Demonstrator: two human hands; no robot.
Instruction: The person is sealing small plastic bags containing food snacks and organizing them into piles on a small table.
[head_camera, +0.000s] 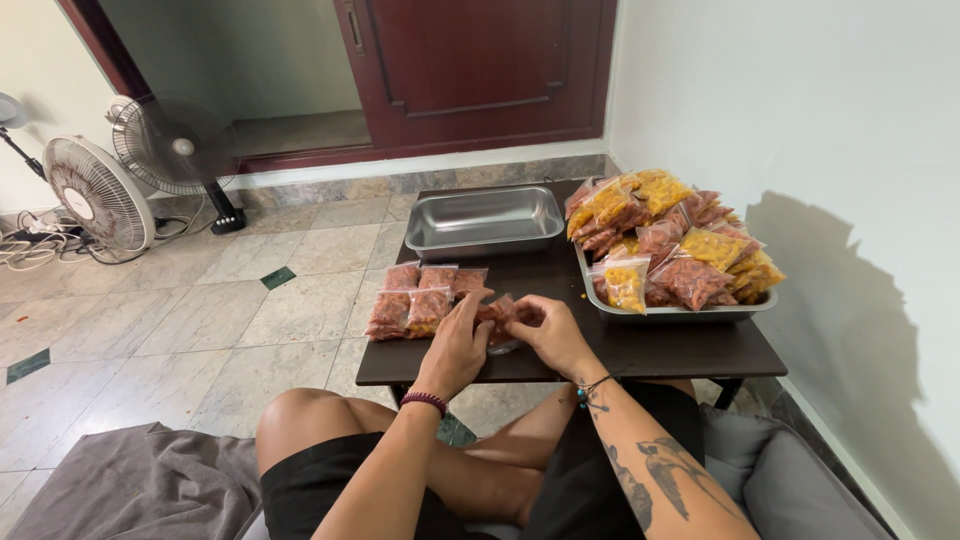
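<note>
Both hands meet over one small clear bag of reddish snacks (500, 312) near the front edge of a low dark table (660, 350). My left hand (456, 340) grips its left side. My right hand (548, 330) pinches its right side. Just left of the hands lie several flat bags of the same reddish snacks (408, 298), laid in rows on the tabletop.
An empty steel tray (485, 221) stands at the table's back. A second steel tray (680, 312) on the right is heaped with orange and red bags (670, 235). Two floor fans (98, 192) stand at the left. A white wall runs along the right.
</note>
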